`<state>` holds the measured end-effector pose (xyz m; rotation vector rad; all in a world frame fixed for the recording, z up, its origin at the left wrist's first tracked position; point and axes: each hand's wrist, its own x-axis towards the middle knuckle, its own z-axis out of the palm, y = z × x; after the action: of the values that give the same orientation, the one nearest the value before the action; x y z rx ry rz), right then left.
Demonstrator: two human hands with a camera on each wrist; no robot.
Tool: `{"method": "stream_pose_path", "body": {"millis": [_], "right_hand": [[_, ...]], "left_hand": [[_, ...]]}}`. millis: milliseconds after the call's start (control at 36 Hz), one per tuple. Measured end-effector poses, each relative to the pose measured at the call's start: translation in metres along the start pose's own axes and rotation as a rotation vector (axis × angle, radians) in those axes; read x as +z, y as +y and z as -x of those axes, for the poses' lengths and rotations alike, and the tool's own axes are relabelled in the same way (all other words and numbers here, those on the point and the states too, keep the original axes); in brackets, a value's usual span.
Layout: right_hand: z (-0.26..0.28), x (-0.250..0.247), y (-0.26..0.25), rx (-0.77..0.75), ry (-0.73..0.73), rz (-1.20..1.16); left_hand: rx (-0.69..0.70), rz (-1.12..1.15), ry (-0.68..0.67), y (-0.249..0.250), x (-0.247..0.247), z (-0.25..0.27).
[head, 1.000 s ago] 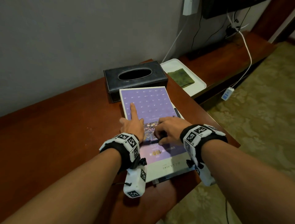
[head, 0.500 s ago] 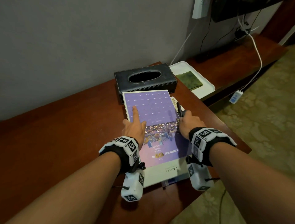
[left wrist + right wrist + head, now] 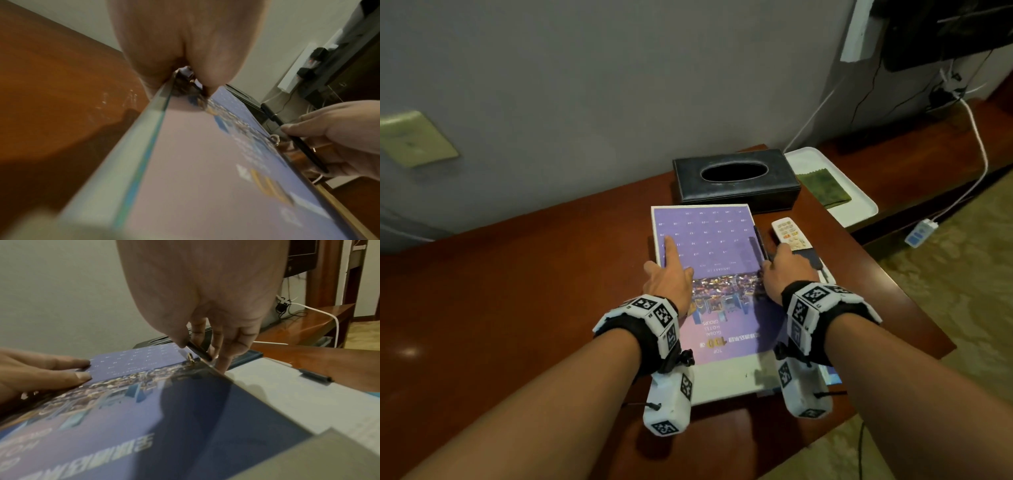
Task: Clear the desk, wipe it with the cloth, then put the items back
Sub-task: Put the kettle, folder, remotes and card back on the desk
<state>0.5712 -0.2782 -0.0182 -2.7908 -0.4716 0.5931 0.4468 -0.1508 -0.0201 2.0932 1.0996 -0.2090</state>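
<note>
Our left hand (image 3: 671, 277) lies flat on the purple calendar (image 3: 709, 240), forefinger straight, pressing it down. Our right hand (image 3: 787, 270) pinches the black pen (image 3: 760, 241) at the calendar's right edge. The remote (image 3: 789, 233) sits just beside that hand and the tissue box (image 3: 736, 197) stands behind the calendar, all on the bench (image 3: 517, 291). The green cloth (image 3: 823, 186) lies in the white tray (image 3: 859, 209), in neither hand. We cannot tell whether wiping is done: either clearing has barely begun or the items are going back.

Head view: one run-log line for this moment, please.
left hand: presses on calendar | right hand: pinches pen at calendar's right edge | cloth: on tray
</note>
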Motion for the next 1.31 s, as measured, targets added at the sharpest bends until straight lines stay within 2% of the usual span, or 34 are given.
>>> {"method": "stream_pose_path", "body": {"millis": [194,500,667,1000,1305], "right_hand": [[0.04,0.017,-0.066,-0.064,-0.011,0.0],[0.127,0.079,-0.204,-0.192,-0.103,-0.025],[0.168,0.126,-0.262,-0.269,-0.151,-0.016],[0.219,0.198,-0.331,-0.39,-0.3,0.034],[0.25,0.233,-0.346,-0.495,-0.482,0.198]], "left_hand": [[-0.07,0.038,0.1,-0.056,-0.055,0.026],[-0.187,-0.021,0.171,-0.2,-0.154,0.079],[-0.265,-0.037,0.175,-0.276,-0.192,0.103],[-0.419,0.067,0.169,-0.386,-0.217,0.131],[-0.509,0.089,0.153,-0.442,-0.21,0.156]]}}
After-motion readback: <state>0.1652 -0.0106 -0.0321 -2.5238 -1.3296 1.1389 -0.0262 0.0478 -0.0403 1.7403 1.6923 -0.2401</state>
